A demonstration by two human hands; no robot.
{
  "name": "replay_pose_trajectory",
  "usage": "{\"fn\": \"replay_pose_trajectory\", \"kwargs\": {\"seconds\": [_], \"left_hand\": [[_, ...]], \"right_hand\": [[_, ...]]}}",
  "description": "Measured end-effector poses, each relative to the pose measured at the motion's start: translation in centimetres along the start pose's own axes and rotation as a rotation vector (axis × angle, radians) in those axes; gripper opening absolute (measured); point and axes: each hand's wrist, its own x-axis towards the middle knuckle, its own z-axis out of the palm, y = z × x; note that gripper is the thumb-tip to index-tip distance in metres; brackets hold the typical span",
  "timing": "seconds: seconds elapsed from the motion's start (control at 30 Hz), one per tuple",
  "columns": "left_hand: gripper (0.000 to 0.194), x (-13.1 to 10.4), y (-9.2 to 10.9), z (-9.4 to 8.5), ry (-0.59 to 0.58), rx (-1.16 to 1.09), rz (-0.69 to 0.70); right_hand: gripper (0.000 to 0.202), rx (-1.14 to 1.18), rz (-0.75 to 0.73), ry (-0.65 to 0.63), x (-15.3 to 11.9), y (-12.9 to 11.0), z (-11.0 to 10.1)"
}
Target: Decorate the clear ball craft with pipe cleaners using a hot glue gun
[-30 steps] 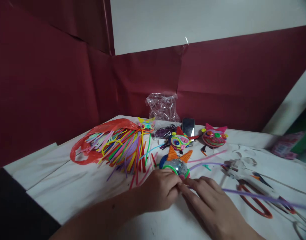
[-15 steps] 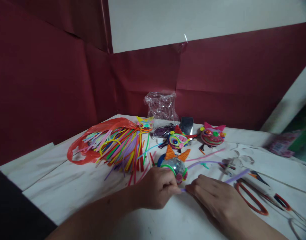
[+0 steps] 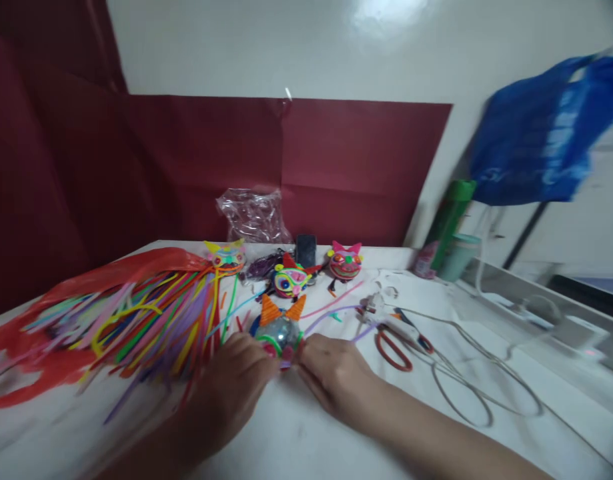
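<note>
Compared with half a second ago, the view has swung right; a blue bag (image 3: 541,140), a green container (image 3: 449,217) and a pale cup (image 3: 460,259) are now plainly in sight, and the two hands are closer together, with less of the purple strip (image 3: 285,365) showing between them.

The left hand (image 3: 242,373) and right hand (image 3: 336,370) have their fingers closed, with almost no opening, each seeming to pinch the strip; blur hides the exact hold. The clear ball-shaped head (image 3: 281,331) is on the table (image 3: 311,427), directly beyond the fingertips and between the hands; whether the fingers touch it, I cannot tell.

The head is round, glossy and see-through, with two ridged orange cones for horns, green edging and pink pieces low in front; behind it are three decorated heads, one with yellow points (image 3: 226,257), one with red points (image 3: 290,280), one with pink points (image 3: 345,262); near them are a dark, flat phone (image 3: 305,252) and crinkled clear plastic (image 3: 255,217).

To the left, a fanned heap of thin, fuzzy multicoloured strips (image 3: 161,327) lies against a thin, shiny red plastic bag (image 3: 111,270); to the right are looped red handles (image 3: 395,352) and a white corded tool (image 3: 403,328); dark red, creased sheeting (image 3: 361,167) covers the lower wall.
</note>
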Motion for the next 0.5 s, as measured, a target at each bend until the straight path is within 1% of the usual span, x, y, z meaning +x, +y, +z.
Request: {"fn": "replay_pose_trajectory", "kwargs": {"seconds": [0.1, 0.2, 0.3, 0.37, 0.43, 0.5], "left_hand": [[0.018, -0.1, -0.3, 0.3, -0.022, -0.072, -0.053], [0.01, 0.4, -0.5, 0.1, -0.107, -0.179, -0.13], [0.02, 0.8, -0.5, -0.2, -0.226, -0.23, -0.291], [0.023, 1.0, -0.8, -0.3, -0.27, -0.203, -0.403], [0.024, 0.9, -1.5, -0.2, -0.258, -0.133, -0.489], [0.024, 0.8, -2.4, 0.0, -0.202, -0.063, -0.553]], "right_hand": [[0.026, -0.035, -0.013, 0.019, 0.0, -0.3, 0.4], [0.028, -0.074, -0.07, 0.045, 0.2, -0.1, 0.0], [0.03, -0.101, -0.127, 0.019, 0.3, 0.8, -0.8], [0.029, -0.123, -0.099, 0.008, 0.4, 2.1, -1.1], [0.026, -0.156, -0.042, 0.018, 0.3, 3.7, -1.1], [0.021, -0.164, 0.039, -0.016, 0.1, 5.2, -0.6]]}}
